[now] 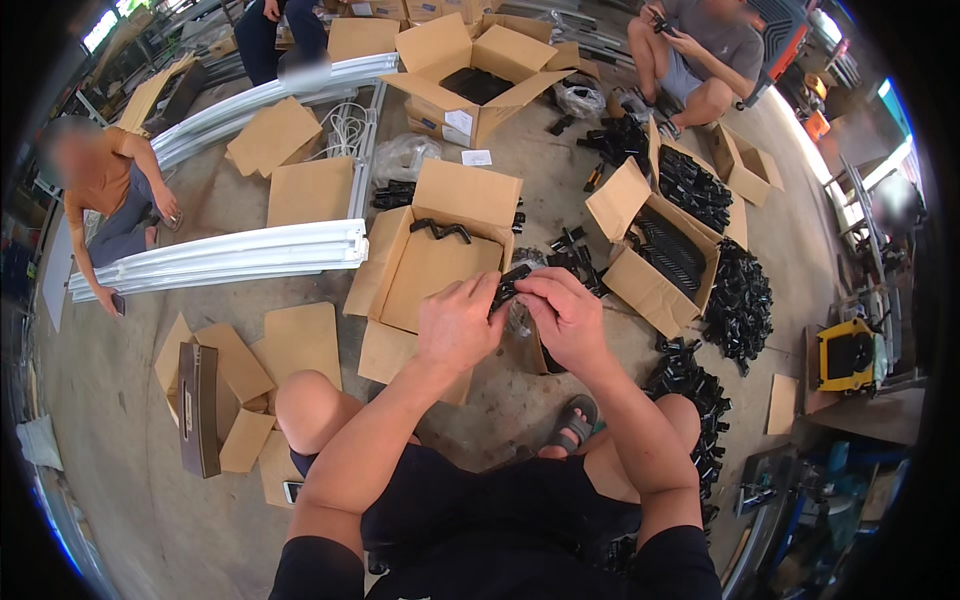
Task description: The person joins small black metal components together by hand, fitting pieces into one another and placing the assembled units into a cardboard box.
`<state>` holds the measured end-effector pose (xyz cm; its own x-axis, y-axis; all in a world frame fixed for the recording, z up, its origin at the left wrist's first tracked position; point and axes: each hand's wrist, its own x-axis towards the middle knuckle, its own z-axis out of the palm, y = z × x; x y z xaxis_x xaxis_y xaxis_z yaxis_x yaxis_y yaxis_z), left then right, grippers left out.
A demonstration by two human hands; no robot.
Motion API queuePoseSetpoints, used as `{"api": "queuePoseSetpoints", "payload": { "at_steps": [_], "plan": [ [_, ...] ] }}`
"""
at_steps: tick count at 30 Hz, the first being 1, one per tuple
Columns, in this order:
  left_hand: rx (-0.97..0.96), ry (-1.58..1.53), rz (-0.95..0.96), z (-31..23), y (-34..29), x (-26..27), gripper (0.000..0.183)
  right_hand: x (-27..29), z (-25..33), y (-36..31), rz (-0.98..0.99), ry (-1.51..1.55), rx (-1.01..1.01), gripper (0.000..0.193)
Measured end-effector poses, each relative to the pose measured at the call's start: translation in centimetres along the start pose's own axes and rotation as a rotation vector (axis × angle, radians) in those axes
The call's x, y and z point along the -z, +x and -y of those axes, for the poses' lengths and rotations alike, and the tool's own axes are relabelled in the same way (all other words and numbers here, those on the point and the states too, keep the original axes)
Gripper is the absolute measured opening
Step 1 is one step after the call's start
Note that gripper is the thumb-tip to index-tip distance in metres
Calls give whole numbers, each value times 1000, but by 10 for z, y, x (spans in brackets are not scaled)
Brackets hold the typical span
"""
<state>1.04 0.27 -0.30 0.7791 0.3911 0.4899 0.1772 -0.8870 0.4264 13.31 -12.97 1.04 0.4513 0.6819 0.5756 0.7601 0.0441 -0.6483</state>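
Both of my hands are raised over the floor, closed on one small black part [508,288], perhaps plastic. My left hand [458,322] grips it from the left side. My right hand [563,318] pinches its other end with thumb and fingers. The part's exact kind is partly covered by the fingers. Just beyond my left hand stands an opened cardboard box [440,265] with a few black zigzag pieces [440,231] in it. Below my hands, a small dark container [549,360] and some clear plastic show in part.
To the right stand cardboard boxes [640,295] filled with black parts, beside heaps of loose black parts [738,310]. White metal rails [240,255] lie at left near a crouching person [110,190]. Another seated person [700,55] handles a black piece. A smartphone [292,492] lies by my left leg.
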Motion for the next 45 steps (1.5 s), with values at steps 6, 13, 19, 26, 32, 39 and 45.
{"api": "queuePoseSetpoints", "payload": {
  "at_steps": [6,13,19,26,32,39,45],
  "plan": [
    [13,-9,21,-4,3,-5,31,-6,-12,6,46,-209,187,23],
    [74,-28,93,6,-5,-7,31,-19,-3,6,75,-272,212,26],
    [95,-76,95,10,-13,7,36,-32,3,1,69,-233,162,22],
    [182,-217,28,1,8,5,32,2,8,17,-56,-318,115,39],
    [518,-769,214,3,10,27,34,-1,-35,5,249,926,-605,49],
    [579,-959,392,-6,14,30,33,3,-25,-2,148,1088,-627,38],
    [449,-966,183,-8,11,28,33,-5,-22,-1,85,1064,-583,37]
  ]
}}
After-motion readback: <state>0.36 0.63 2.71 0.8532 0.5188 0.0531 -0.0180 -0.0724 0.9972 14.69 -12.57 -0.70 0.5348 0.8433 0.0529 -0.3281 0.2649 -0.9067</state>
